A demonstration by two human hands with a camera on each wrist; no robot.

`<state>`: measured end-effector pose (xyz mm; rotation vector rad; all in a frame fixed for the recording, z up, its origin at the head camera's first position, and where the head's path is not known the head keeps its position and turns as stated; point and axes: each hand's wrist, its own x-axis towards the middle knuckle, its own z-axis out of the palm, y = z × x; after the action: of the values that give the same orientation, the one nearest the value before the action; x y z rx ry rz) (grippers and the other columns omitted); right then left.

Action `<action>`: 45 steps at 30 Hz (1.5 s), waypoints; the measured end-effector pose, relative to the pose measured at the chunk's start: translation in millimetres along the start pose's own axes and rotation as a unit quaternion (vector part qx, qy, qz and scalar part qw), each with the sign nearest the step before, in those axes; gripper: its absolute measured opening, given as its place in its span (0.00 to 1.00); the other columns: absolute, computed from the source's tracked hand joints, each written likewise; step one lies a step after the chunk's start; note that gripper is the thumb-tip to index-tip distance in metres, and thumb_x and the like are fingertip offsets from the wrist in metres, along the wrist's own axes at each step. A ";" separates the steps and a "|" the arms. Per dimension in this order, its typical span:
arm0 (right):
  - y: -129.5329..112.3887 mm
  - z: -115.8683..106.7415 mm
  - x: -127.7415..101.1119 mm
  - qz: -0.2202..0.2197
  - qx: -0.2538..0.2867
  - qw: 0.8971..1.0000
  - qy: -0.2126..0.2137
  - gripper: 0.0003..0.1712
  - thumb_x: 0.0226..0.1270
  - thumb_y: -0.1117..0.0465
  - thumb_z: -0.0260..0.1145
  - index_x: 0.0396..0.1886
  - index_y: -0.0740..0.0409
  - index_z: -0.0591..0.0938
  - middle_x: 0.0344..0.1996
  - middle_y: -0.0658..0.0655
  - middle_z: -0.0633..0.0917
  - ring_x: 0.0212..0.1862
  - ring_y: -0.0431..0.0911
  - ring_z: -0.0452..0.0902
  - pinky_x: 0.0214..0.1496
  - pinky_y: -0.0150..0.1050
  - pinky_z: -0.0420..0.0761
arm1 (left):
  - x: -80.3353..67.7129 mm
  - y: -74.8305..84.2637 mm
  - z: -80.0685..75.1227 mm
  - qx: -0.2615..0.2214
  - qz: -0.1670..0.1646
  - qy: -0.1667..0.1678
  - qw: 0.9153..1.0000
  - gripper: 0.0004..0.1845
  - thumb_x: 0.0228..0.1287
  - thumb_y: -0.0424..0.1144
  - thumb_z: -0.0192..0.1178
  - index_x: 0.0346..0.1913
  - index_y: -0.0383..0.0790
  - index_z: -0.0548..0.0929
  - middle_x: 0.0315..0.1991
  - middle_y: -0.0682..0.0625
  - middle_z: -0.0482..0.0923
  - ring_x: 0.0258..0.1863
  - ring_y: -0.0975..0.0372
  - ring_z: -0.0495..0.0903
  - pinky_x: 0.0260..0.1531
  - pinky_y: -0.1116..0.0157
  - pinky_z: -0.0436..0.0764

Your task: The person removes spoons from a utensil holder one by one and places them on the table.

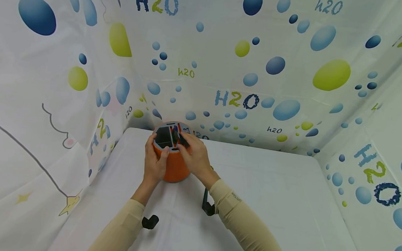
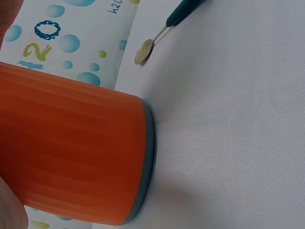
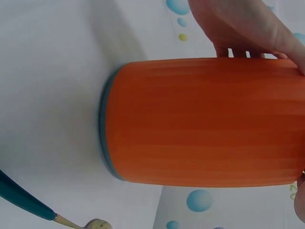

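An orange container with a grey top divided into dark openings stands upright on the white table. My left hand grips its left side near the top, thumb at the front rim. At the right part of that top, my right hand pinches a dark object, mostly hidden by the fingers, so its kind cannot be told. Beside the container lies a spoon with a dark green handle and a gold-coloured bowl. The right wrist view also shows its handle.
The white table carries the container and the spoon. Behind it and along both sides hangs a white sheet printed with blue and green drops. Black wrist mounts jut out below the forearms.
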<state>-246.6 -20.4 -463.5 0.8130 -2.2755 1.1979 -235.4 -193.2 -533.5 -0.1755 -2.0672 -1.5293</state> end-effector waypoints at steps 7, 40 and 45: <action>-1.0 -0.5 2.8 0.002 -0.007 1.000 -0.003 0.25 0.73 0.64 0.69 0.66 0.66 0.80 0.62 0.61 0.85 0.62 0.52 0.84 0.61 0.39 0.83 | -0.4 0.9 0.2 -0.002 -0.004 0.000 1.000 0.36 0.75 0.48 0.56 0.80 0.50 0.55 0.79 0.46 0.58 0.71 0.50 0.69 0.71 0.43 0.72; -6.4 -5.5 8.7 -0.048 0.053 0.996 0.058 0.17 0.67 0.70 0.72 0.55 0.67 0.88 0.49 0.62 0.91 0.49 0.51 0.90 0.49 0.32 0.86 | -1.3 2.6 -0.3 -0.005 -0.006 0.001 1.000 0.35 0.75 0.47 0.56 0.80 0.51 0.55 0.79 0.46 0.58 0.71 0.50 0.68 0.72 0.43 0.70; -8.3 -7.3 10.1 -0.054 0.050 0.995 0.073 0.16 0.67 0.70 0.71 0.54 0.68 0.88 0.49 0.63 0.91 0.48 0.51 0.91 0.50 0.31 0.86 | -1.2 2.8 -0.7 -0.009 -0.003 -0.001 1.000 0.35 0.75 0.46 0.56 0.80 0.51 0.55 0.79 0.46 0.59 0.71 0.50 0.68 0.72 0.43 0.69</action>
<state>-247.6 -21.0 -448.5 0.8446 -2.0425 1.2850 -232.9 -192.6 -531.6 -0.1761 -2.0581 -1.5518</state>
